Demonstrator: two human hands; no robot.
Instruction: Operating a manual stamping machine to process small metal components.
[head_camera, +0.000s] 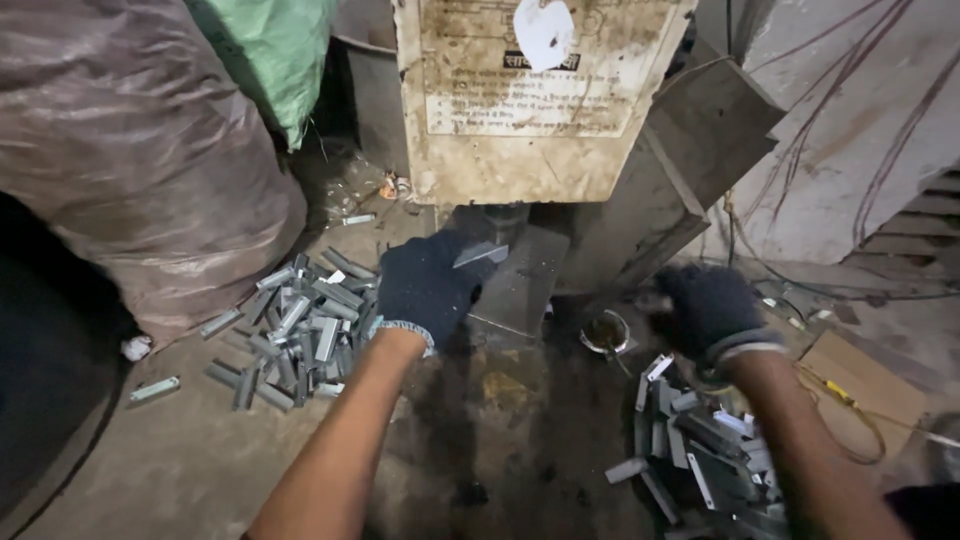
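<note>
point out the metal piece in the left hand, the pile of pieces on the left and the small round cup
metal piece (481, 254), head view, middle of its flat face
pile of pieces (300, 330), head view, centre of heap
small round cup (606, 333), head view, its rim

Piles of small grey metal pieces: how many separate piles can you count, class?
2. One pile lies on the floor beside the left hand; the other pile sits below the right hand, partly cut off by the frame edge.
</note>
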